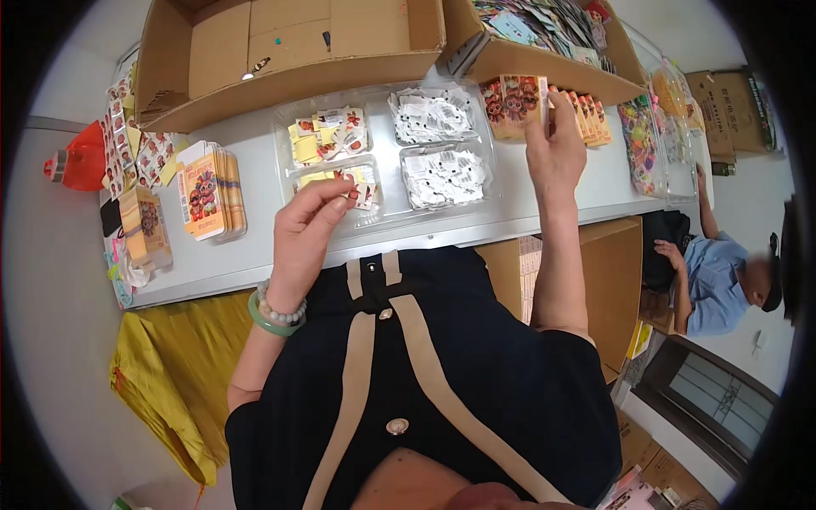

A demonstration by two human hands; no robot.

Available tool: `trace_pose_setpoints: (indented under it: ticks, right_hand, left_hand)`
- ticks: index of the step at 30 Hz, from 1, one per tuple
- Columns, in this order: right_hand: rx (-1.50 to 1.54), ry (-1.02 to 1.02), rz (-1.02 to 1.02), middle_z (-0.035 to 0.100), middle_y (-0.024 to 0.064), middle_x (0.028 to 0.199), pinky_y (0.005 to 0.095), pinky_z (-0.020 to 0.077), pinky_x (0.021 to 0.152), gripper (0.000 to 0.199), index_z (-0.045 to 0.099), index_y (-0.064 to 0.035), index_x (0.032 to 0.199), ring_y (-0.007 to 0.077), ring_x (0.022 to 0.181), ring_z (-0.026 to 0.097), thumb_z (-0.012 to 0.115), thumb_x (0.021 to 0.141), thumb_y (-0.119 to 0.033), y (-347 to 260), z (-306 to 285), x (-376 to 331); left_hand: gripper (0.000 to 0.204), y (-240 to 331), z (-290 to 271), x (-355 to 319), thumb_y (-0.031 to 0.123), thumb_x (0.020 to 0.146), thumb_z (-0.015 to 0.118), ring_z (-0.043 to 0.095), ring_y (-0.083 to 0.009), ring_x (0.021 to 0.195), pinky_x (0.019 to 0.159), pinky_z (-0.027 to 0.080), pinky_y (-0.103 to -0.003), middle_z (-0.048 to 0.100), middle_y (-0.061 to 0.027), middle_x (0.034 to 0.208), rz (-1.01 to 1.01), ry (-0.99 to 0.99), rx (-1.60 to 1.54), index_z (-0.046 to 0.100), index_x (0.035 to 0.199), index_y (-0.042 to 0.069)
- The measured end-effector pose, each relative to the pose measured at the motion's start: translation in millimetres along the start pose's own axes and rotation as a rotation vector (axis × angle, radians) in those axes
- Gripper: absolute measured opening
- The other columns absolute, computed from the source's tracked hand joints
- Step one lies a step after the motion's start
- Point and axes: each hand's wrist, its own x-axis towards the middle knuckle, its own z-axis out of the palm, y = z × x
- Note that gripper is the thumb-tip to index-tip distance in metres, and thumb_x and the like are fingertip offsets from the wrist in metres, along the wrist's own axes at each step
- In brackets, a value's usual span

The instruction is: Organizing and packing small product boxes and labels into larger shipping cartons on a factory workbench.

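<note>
1. The left hand (308, 228), wearing a green bangle (270, 322) and a pale bead bracelet (280, 311) at the wrist, was closed in a pinch on a small sticker (350, 194), held just over the nearer left tray (340, 183) of yellow and red stickers.
2. The right hand (554, 151) was raised farther out, its fingers closed on a thin card packet (543, 100) held upright on edge beside a row of orange printed card packets (544, 106).
3. Four clear plastic trays sat on the grey table (221, 255); the two right ones (442, 144) held white barcode labels.
4. A stack of orange card packets (211, 191) lay at the left of the table, near loose sticker sheets (127, 140).
5. Beyond the trays stood an open, almost bare cardboard box (289, 51) and a second box (544, 42) full of printed cards.
6. At far right another person in a blue shirt (714, 285) sat low.
</note>
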Motion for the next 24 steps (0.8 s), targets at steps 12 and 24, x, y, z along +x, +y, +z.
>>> trace_pose_setpoints:
  ticks: [12,24]
  right_hand:
    - [-0.562,-0.058,-0.175,0.058,0.0165,0.106,0.0424,0.0461,0.077,0.031,0.059,-0.0056,0.105,0.0345,0.091,0.056,0.061,0.076,-0.016,37.1,45.1,22.3]
    - [0.174,-0.315,-0.637,0.060,0.0131,0.094,0.0311,0.0473,0.073,0.018,0.059,-0.0001,0.098,0.0277,0.082,0.060,0.060,0.079,0.003,-64.9,51.7,-27.2]
  left_hand:
    - [0.011,-13.5,-21.0,0.2,0.001,0.083,0.059,0.057,-0.0120,0.075,0.068,0.045,-0.024,0.063,-0.0069,0.083,0.127,0.243,0.276,0.063,0.092,-0.004]
    - [0.023,6.1,-63.0,10.0,0.008,0.072,0.068,0.057,-0.0287,0.089,0.076,0.044,-0.038,0.060,-0.0120,0.100,0.574,0.608,1.129,0.063,0.094,0.004]
